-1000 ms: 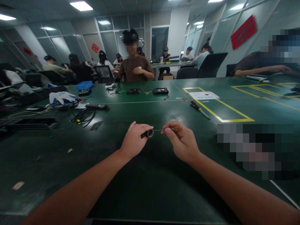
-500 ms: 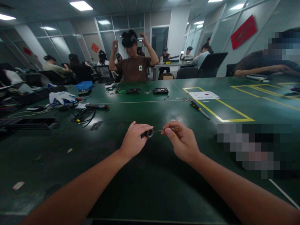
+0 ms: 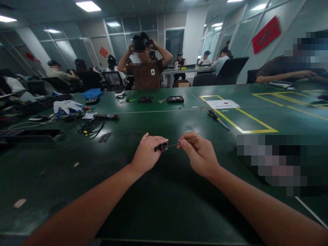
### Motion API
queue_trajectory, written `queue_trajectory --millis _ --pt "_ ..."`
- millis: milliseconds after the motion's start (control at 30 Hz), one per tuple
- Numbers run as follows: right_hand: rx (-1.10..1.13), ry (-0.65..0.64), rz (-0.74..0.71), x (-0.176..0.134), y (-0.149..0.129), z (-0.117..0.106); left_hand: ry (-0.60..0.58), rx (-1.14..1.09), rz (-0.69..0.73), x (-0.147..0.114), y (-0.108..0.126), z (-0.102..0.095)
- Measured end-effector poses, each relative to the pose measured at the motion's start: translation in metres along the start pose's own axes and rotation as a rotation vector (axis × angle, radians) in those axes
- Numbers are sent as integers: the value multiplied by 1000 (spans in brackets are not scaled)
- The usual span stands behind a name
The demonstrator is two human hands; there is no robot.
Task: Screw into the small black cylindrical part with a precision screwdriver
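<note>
Black round part point(image 3: 164, 146) is clamped in the grip of the left hand point(image 3: 147, 151) over the table point(image 3: 159, 212), ringed end toward the camera. From its right, thin tool point(image 3: 174, 145), pinched by the right hand point(image 3: 202, 154), points sideways to it; contact I cannot tell.

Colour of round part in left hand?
The round part in the left hand is black, edged in grey, best seen in the head view.

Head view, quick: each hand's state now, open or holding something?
Left hand: closed, holding a dark cylindrical part.
Right hand: closed, holding a thin-shafted tool.
</note>
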State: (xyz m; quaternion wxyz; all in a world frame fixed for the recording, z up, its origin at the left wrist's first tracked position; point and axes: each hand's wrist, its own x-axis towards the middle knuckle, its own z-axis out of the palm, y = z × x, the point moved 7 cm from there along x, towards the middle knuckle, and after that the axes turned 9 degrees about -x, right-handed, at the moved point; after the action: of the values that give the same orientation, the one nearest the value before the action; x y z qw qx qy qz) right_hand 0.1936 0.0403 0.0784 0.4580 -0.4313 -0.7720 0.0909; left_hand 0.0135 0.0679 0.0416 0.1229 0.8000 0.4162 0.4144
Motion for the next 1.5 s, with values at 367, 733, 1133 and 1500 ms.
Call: queue_trajectory --millis 367,733,1133,1500 --pt "30 -20 -4 -2 4 5 -1 1 4 0 -1 -1" --pt "-57 -12 -24 0 -2 2 -3 -3 -53 0 -3 -1" --pt "-70 -7 15 2 3 2 -3 -81 -70 0 -10 0" --pt "19 281 50 0 7 -24 -477 45 88 -13 31 48"
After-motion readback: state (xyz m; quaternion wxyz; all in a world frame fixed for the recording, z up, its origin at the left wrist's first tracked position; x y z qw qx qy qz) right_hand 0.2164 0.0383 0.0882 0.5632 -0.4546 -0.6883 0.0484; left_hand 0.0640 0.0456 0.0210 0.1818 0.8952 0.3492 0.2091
